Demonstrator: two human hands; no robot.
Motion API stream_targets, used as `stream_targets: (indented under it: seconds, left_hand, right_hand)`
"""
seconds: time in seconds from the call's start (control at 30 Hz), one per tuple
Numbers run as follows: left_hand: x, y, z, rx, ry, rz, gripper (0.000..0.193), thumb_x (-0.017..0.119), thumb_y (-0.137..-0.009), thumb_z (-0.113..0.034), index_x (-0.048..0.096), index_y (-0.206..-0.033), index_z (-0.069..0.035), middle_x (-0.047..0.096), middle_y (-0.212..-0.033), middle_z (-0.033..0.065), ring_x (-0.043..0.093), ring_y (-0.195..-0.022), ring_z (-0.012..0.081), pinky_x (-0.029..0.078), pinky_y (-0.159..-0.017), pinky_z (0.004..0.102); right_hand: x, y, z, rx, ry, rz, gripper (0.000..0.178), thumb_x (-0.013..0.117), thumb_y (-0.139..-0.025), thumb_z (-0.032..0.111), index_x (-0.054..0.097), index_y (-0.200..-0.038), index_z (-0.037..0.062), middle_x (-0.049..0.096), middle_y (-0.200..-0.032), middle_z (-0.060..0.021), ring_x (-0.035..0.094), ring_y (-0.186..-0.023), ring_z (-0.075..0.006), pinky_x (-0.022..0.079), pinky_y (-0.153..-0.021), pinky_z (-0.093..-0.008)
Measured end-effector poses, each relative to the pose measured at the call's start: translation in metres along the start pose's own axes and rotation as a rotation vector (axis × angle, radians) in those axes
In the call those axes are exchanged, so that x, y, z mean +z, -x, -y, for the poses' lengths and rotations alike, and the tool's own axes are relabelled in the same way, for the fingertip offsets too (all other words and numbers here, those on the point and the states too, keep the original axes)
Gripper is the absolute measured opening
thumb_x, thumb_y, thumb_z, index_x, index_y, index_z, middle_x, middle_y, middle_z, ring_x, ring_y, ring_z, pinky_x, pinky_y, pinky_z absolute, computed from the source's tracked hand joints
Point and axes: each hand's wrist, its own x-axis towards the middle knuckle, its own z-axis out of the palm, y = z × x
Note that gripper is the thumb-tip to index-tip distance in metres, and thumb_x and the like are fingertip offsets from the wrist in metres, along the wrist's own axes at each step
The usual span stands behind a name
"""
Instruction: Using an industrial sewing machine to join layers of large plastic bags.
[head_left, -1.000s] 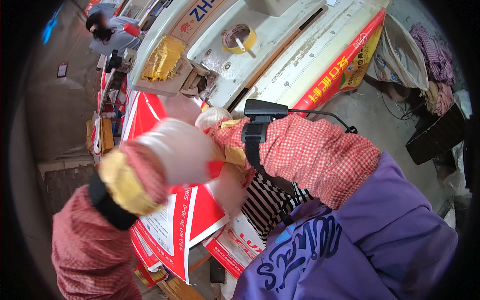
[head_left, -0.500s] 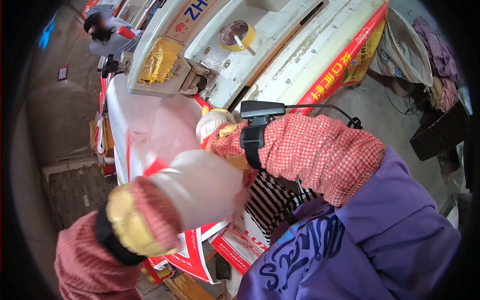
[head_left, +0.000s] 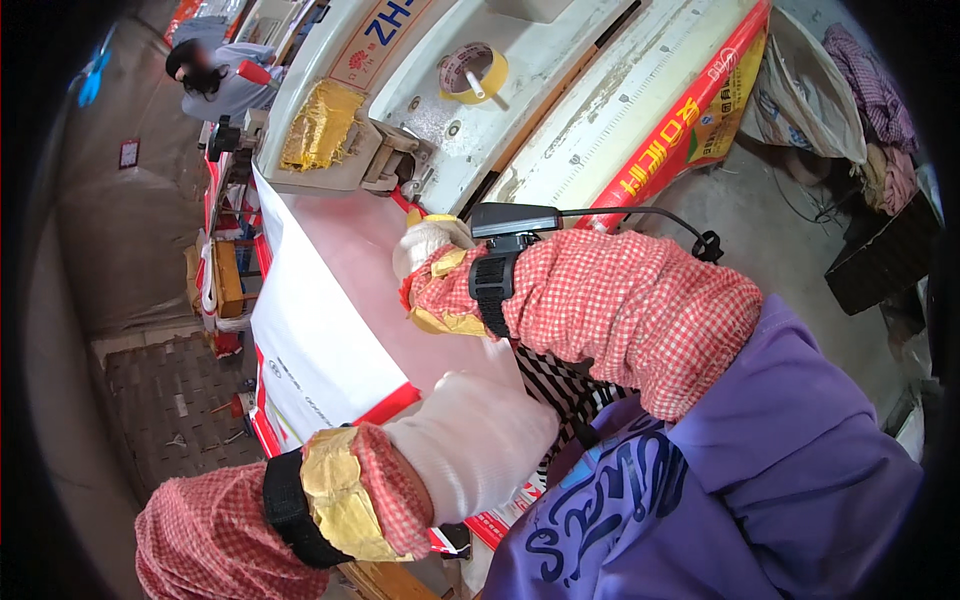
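Note:
A white and red printed plastic sack (head_left: 325, 310) hangs below the head of a white sewing machine (head_left: 440, 130), its pinkish side turned partly up. My right hand (head_left: 432, 243), in a whitish glove with yellow tape, is beside the machine's needle end. Its curled fingers close on the sack's edge by a red strip. Nearer to me, my left hand (head_left: 475, 435) in a white glove lies over the sack's near edge; its fingers are turned down out of sight. Black straps circle both checked sleeves, and a small black device sits on the right one.
A roll of yellow tape (head_left: 475, 72) rests on the machine. A red and yellow printed strip (head_left: 690, 120) runs along the white table's edge. Bags and cloth (head_left: 870, 90) lie at the right. Another person (head_left: 210, 75) is at the far left. A woven mat (head_left: 175, 400) covers the floor.
My left hand has moved right and slightly toward me. The blurred sack has settled, and its white face now shows at the left. My right hand has hardly moved.

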Motion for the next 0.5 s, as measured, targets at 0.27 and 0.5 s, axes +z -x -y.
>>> stream_targets:
  seconds: [0.27,0.5]
  left_hand:
    - [0.001,0.034,0.044,-0.033,-0.007,-0.139,0.017,0.052,-0.079,-0.022,0.060,-0.085,-0.009,0.059,-0.067,0.0127,0.060,-0.067,0.0306,0.047,-0.062,0.0398]
    - [-0.010,0.102,0.130,-0.337,-0.583,-0.273,0.004,0.059,-0.071,-0.002,0.057,-0.071,-0.006,0.052,-0.064,0.0068,0.054,-0.059,0.0246,0.045,-0.054,0.0361]
  right_hand:
    - [0.099,-0.183,-0.095,-0.092,0.031,-0.104,0.031,0.065,-0.072,0.033,0.066,-0.084,0.0053,0.063,-0.081,-0.0077,0.059,-0.070,-0.0247,0.049,-0.071,-0.0397]
    - [0.162,-0.237,-0.143,-0.554,-0.356,0.038,0.026,0.062,-0.072,0.028,0.066,-0.084,0.0058,0.064,-0.080,-0.0102,0.061,-0.072,-0.0274,0.049,-0.069,-0.0401]
